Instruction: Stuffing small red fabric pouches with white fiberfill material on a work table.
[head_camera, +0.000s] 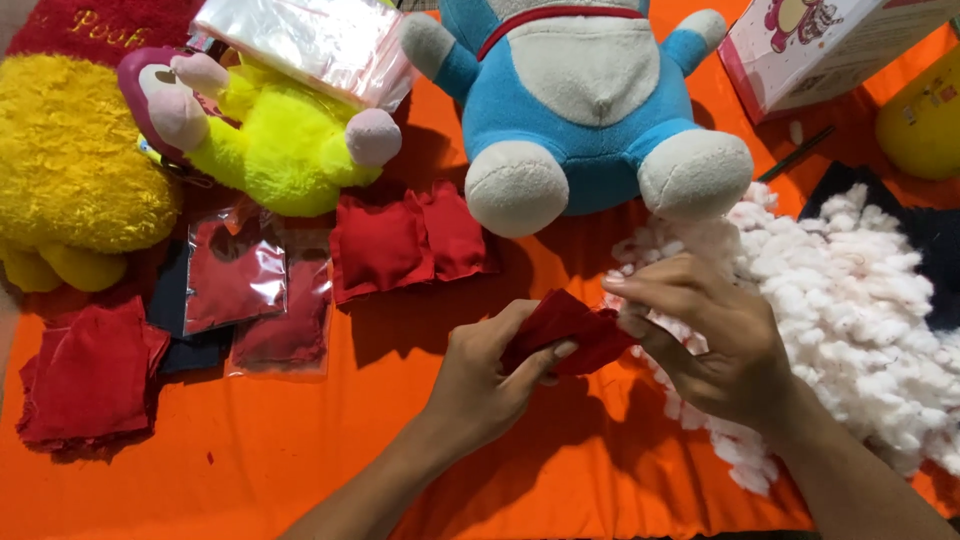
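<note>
Meanwhile both the left hand (480, 375) and right hand (705, 335) pinch a red pouch (565, 325) beside clear packets (235, 275).

Clear plastic bags (255, 290) of red fabric at left — white-and-pink box (810, 45) top right.

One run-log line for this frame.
left hand: holds small red fabric pouch | right hand: pinches pouch edge | beside: white fluffy stuffing pile

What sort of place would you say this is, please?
Probably a home craft or toy-making spot: an orange cloth holds a heap of white stuffing, plush toys like the blue one, and stacked red fabric pieces.
</note>
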